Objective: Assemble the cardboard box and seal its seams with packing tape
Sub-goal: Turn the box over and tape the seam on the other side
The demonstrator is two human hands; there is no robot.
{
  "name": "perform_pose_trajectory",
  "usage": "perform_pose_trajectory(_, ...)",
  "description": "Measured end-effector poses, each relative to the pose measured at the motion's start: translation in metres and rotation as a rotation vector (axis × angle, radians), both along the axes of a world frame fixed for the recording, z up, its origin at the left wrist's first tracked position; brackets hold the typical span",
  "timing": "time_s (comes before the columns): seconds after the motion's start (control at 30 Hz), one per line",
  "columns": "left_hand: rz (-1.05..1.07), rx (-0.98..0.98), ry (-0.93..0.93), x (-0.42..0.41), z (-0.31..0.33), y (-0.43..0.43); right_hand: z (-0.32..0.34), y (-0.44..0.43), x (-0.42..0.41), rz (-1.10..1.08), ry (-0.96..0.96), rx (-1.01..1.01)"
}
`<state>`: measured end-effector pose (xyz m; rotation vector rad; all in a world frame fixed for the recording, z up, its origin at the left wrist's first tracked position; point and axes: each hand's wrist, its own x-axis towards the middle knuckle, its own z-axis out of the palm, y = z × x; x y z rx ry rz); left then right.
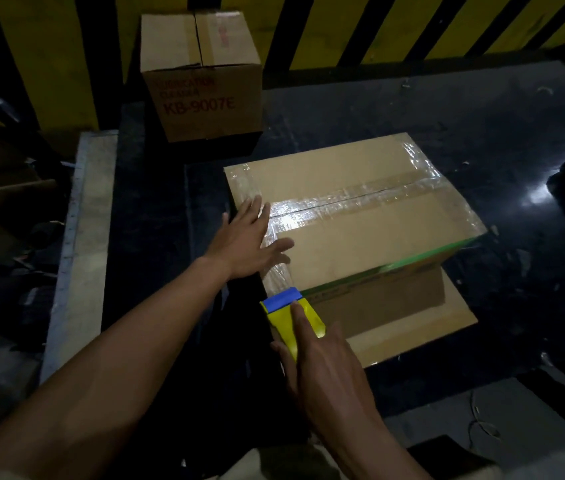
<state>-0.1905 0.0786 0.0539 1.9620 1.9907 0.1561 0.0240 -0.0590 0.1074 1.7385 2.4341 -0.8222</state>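
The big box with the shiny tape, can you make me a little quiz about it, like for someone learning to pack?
1. True or false: the middle seam of the big box already has tape over it.
2. Which hand holds the yellow and blue tape dispenser? A) left B) right
3. What is the left hand doing?

Key:
1. True; clear tape runs along the seam.
2. B; the right hand grips it at the box's near corner.
3. It lies flat with fingers spread on the box's taped left edge.
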Motion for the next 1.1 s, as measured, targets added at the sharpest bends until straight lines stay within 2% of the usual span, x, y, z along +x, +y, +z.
perform_pose_trajectory(0.13,0.002,-0.067,-0.036,-0.003,-0.005,-0.008,-0.002,-0.001,0.008,-0.009,0.084,0.047)
perform_pose_trajectory(0.33,0.065,-0.041,0.128,0.01,0.002,-0.01,0.003,0.002,0.001,-0.013,0.066,0.029)
perform_pose_trajectory(0.57,-0.003,-0.097,-0.077,0.004,-0.005,-0.015,-0.004,0.002,0.009,0.005,0.076,0.03)
perform_pose_trajectory(0.8,-0.047,-0.123,-0.036,-0.004,-0.004,-0.012,-0.005,0.001,0.016,0.005,0.121,-0.018)
perform_pose_trajectory(1.1,-0.037,-0.118,-0.035,-0.004,-0.004,-0.011,-0.001,-0.01,0.023,0.022,0.007,-0.049)
